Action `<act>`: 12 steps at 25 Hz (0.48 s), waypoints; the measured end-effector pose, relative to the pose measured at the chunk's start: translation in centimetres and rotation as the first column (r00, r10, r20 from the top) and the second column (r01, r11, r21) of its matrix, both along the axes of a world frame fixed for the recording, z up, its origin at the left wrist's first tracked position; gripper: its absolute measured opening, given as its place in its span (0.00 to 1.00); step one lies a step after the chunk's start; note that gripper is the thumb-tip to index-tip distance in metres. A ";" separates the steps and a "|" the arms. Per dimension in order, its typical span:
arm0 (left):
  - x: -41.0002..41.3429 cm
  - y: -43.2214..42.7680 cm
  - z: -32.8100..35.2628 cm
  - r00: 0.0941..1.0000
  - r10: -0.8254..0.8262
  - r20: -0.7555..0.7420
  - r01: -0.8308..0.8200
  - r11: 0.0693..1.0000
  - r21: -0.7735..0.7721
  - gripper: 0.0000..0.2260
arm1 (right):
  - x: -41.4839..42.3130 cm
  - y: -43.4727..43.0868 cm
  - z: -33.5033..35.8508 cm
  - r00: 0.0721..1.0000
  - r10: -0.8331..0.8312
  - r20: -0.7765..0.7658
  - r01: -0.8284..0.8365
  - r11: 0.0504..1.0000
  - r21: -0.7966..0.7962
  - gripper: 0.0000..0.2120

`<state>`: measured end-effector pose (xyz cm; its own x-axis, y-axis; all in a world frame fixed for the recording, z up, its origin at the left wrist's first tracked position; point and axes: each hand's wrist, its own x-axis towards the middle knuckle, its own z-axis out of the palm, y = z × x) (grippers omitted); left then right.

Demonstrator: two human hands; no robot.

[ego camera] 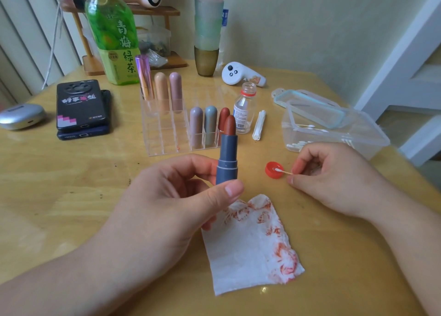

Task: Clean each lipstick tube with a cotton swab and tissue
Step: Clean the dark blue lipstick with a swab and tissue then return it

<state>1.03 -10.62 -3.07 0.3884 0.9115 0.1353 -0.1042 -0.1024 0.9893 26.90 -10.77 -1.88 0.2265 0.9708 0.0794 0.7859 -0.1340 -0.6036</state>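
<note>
- Head view: the left hand [167, 196] grips a grey-blue lipstick tube [227, 159] upright above the tabletop [71, 184], thumb in front and fingers curled behind; the tube is uncapped and its red-brown stick shows at the top.
- The right hand [334, 179] pinches the end of a cotton swab [284, 171] between thumb and forefinger; the swab's white tip lies inside a red bottle cap [269, 172] on the tabletop, just right of the tube.
- A tissue [250, 244] with red smears lies flat under and in front of the left hand, whose thumb covers its upper left corner.
- Behind the tube stands a clear organiser [167, 136] holding capped lipsticks in two rows; the held tube partly hides the red-brown one at the front right.
- Just right of the organiser are a small open glass bottle [244, 108] and a bundle of swabs [259, 126].
- A clear plastic box [334, 134] with more swabs sits beyond the right hand, its lid [310, 103] leaning into it.
- Further back: a green tea bottle [112, 36], stacked phones [81, 105], a silver case [21, 116], a white controller [241, 74] and stacked cups [207, 29].
</note>
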 end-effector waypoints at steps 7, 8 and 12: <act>0.0 -0.1 0.1 1.000 -0.011 0.006 0.011 1.000 0.002 0.16 | 0.0 0.0 -0.1 1.000 0.006 -0.018 -0.006 1.000 0.015 0.10; 0.0 -0.1 0.0 1.000 -0.014 0.004 0.014 1.000 0.002 0.16 | 0.0 0.0 -0.1 0.999 0.016 -0.038 -0.015 1.000 0.015 0.10; -0.1 -0.1 0.1 1.000 -0.013 -0.012 0.013 1.000 0.009 0.16 | -0.4 -0.3 0.3 0.994 0.032 -0.103 -0.027 0.998 0.055 0.12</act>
<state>0.95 -10.72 -2.96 0.4016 0.9052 0.1391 -0.0934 -0.1107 0.9895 26.50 -11.10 -1.59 0.2075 0.9721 0.1093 0.7220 -0.0768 -0.6876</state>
